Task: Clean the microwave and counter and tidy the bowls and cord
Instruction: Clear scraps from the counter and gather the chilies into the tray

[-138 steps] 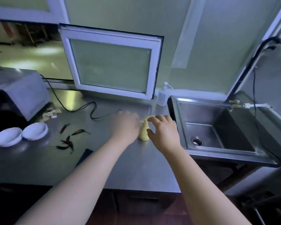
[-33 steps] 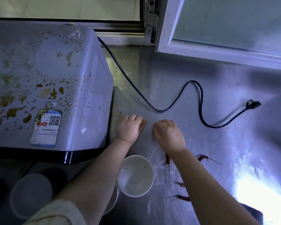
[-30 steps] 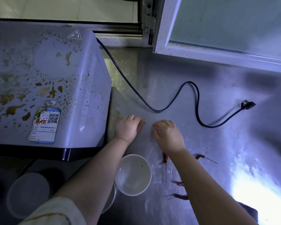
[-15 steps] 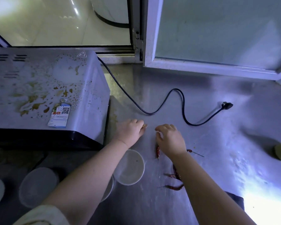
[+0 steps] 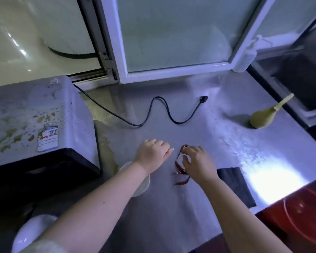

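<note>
The microwave (image 5: 35, 115) stands at the left, its top spattered with brown stains. Its black cord (image 5: 153, 110) snakes over the steel counter (image 5: 171, 216) and ends in a loose plug (image 5: 203, 98). One white bowl (image 5: 141, 185) lies partly under my left forearm, and another white bowl (image 5: 31, 232) sits at the lower left. Several dried red chilies (image 5: 180, 169) lie mid-counter. My right hand (image 5: 199, 163) curls over them and pinches the top chili. My left hand (image 5: 153, 154) rests just left of them, fingers curled under, with nothing visible in it.
A brown spill (image 5: 106, 143) runs along the microwave's right side. A yellow squeeze bottle (image 5: 263, 117) stands at the right, near the sink (image 5: 299, 79). A dark cloth (image 5: 233, 185) lies by my right forearm. A red bucket (image 5: 306, 216) sits below the counter edge. A soap dispenser (image 5: 248, 55) stands by the window frame.
Both hands have slid from beside the microwave toward the chilies. My right hand has closed on one. The view has pulled back, bringing the bottle, cloth and bucket into sight.
</note>
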A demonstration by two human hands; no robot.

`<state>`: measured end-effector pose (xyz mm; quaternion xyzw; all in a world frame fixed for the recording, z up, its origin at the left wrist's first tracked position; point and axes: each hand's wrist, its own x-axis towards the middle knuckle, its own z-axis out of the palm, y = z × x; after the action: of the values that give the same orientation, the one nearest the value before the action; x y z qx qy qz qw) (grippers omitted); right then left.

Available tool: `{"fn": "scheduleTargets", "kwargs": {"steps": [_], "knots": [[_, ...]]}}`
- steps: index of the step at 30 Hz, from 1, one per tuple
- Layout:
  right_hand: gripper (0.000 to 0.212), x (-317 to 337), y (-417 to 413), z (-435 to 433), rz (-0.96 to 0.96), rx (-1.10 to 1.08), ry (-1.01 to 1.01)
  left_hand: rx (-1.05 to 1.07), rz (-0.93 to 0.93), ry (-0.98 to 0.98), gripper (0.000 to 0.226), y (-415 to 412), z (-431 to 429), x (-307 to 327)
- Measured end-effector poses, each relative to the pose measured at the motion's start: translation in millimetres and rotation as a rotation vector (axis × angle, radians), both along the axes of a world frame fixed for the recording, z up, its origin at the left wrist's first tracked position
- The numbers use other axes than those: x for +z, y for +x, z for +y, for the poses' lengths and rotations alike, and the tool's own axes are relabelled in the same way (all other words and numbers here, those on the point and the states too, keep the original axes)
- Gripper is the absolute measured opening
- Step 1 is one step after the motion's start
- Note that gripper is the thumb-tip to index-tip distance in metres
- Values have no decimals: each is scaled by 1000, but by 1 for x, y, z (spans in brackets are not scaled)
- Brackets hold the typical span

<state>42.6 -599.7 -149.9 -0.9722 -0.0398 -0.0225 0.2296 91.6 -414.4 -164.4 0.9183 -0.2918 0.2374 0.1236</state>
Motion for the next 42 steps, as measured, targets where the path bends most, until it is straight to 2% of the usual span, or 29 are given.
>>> {"fn": "scheduleTargets", "kwargs": {"steps": [9, 21, 27, 32, 42], "knots": [[7, 21, -124, -71, -103, -318, -155, -406, -2, -69, 34, -50, -111, 17], [20, 44, -289, -226, -240, -888, -183, -818, 0, -109, 38, -141, -317, 52], [15, 47, -337, -319, -231, -1002, -162, -940, 12, -93, 36, -197, -445, 56], [16, 51, -375, -408, -227, -1061, -143, -945, -33, -36, 36, -224, -542, 59], [13, 21, -388, -537, -173, -1107, -107, -1001, 32, 61, 35, -252, -685, 37]]}}
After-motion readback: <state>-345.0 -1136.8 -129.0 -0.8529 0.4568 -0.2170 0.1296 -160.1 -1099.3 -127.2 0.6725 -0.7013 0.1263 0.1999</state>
